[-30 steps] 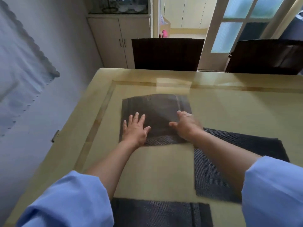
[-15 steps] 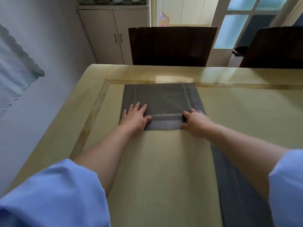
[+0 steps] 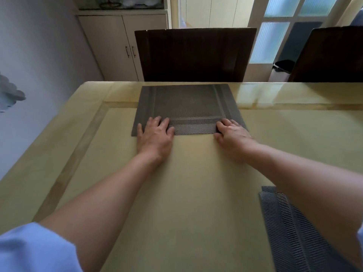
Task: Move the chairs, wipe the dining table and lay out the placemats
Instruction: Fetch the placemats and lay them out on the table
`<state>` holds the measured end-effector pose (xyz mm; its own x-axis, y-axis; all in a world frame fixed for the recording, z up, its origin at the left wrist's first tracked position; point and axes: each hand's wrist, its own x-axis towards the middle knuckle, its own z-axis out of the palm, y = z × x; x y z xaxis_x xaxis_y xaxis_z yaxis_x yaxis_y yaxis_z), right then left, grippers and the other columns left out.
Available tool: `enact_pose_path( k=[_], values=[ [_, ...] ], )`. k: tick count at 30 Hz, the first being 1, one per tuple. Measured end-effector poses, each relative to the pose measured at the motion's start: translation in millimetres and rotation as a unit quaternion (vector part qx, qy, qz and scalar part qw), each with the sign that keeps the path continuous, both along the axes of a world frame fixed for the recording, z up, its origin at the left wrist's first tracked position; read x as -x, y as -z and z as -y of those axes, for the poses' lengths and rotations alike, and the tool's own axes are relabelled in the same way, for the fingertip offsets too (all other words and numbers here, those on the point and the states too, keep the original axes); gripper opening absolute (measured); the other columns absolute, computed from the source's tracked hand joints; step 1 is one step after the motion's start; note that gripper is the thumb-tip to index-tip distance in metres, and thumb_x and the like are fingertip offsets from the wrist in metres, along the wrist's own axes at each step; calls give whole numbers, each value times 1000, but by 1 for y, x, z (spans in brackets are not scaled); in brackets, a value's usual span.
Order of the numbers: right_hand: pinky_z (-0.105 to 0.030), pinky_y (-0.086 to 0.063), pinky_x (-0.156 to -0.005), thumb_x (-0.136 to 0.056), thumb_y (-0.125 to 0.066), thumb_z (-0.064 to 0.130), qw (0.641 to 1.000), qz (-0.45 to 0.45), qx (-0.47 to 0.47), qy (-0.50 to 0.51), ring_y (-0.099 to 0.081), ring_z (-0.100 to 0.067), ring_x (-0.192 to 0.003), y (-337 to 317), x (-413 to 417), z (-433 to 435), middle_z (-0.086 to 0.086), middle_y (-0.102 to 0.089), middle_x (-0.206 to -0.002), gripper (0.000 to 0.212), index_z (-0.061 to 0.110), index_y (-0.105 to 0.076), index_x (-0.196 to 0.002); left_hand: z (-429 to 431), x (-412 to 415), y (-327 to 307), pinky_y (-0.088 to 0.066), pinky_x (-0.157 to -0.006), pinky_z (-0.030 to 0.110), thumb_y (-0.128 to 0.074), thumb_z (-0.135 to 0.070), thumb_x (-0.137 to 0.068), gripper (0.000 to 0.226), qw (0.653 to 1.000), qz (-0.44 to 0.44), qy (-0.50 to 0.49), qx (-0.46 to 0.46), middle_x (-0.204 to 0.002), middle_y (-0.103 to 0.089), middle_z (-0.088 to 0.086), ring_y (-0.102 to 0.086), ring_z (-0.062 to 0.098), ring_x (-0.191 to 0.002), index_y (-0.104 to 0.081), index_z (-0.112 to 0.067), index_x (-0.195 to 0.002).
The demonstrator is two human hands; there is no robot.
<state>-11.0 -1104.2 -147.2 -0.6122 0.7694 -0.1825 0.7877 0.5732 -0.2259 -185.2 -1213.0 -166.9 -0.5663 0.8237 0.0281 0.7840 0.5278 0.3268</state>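
Observation:
A dark grey woven placemat (image 3: 188,107) lies flat at the far edge of the yellow dining table (image 3: 176,193), right in front of a dark brown chair (image 3: 194,54). My left hand (image 3: 155,136) presses flat on the mat's near left corner, fingers spread. My right hand (image 3: 231,134) presses flat on its near right corner. More grey placemats (image 3: 290,228) lie stacked at the near right, partly under my right forearm.
A second dark chair (image 3: 330,55) stands behind the table's far right. A cream cupboard (image 3: 117,42) and a glazed door (image 3: 279,32) lie beyond. A grey wall runs close along the table's left side. A small bin (image 3: 280,70) sits by the door.
Both hands have slid the placemat away from me to the far table edge in front of the chair. The view has shifted forward, and the near placemats have left most of the frame.

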Motion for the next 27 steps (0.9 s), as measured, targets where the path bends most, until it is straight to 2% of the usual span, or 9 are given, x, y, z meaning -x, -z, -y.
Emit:
enact_pose_path(
  k=[4, 6, 11, 18, 22, 24, 27],
  values=[
    [-37, -13, -118, -100, -32, 34, 999, -30, 37, 10, -9, -24, -147, -6, -5, -3, -3, -20, -157, 46, 15, -33, -142, -12, 1, -1, 12, -115, 45, -18, -41, -99, 51, 998, -4, 0, 55, -158, -8, -2, 7, 22, -145, -15, -26, -148],
    [-36, -11, -118, -100, -35, 32, 998, -57, 36, 17, -7, -23, -147, -12, -13, 3, -4, -16, -159, 48, 15, -31, -145, -9, -2, -4, 15, -114, 45, -18, -41, -99, 52, 999, -9, -6, 46, -159, -3, -3, 12, 22, -145, -10, -27, -148],
    [-35, -14, -117, -98, -43, 33, 996, -75, 38, 16, -10, -17, -147, -30, -64, 29, 0, -19, -158, 49, 18, -34, -144, 7, -59, -21, 14, -113, 40, -27, -37, -99, 51, 998, -8, 55, -32, -158, -7, 0, 2, 18, -146, -20, -21, -147],
    [-35, -17, -117, -93, -54, 35, 996, -16, 84, 31, -16, -14, -146, -60, -169, 61, 5, -20, -157, 55, 23, -36, -144, 47, -171, -52, 10, -113, 34, -35, -40, -97, 51, 983, 23, 180, -30, -156, -18, 2, -9, 16, -145, -29, -22, -144],
    [-31, -15, -117, -89, -59, 37, 992, 56, 108, 24, -16, -15, -146, -69, -250, 89, 2, -20, -158, 62, 22, -35, -145, 90, -260, -52, -6, -116, 33, -47, -43, -92, 55, 956, 131, 259, 43, -156, -20, -1, -15, 21, -143, -34, -25, -142],
    [-31, -14, -117, -88, -60, 40, 988, 88, 123, 8, -12, -15, -147, -72, -300, 111, 2, -16, -159, 67, 23, -32, -146, 113, -312, -50, -2, -115, 30, -52, -46, -89, 61, 944, 141, 283, 90, -156, -18, -1, -13, 19, -144, -32, -26, -143],
    [-33, -12, -118, -86, -61, 45, 983, 123, 136, -21, -4, -18, -148, -62, -332, 124, 1, -9, -160, 76, 23, -25, -148, 126, -330, -35, 4, -116, 35, -56, -55, -82, 75, 939, 122, 287, 147, -159, -6, -1, 2, 17, -145, -23, -31, -145]
  ],
)
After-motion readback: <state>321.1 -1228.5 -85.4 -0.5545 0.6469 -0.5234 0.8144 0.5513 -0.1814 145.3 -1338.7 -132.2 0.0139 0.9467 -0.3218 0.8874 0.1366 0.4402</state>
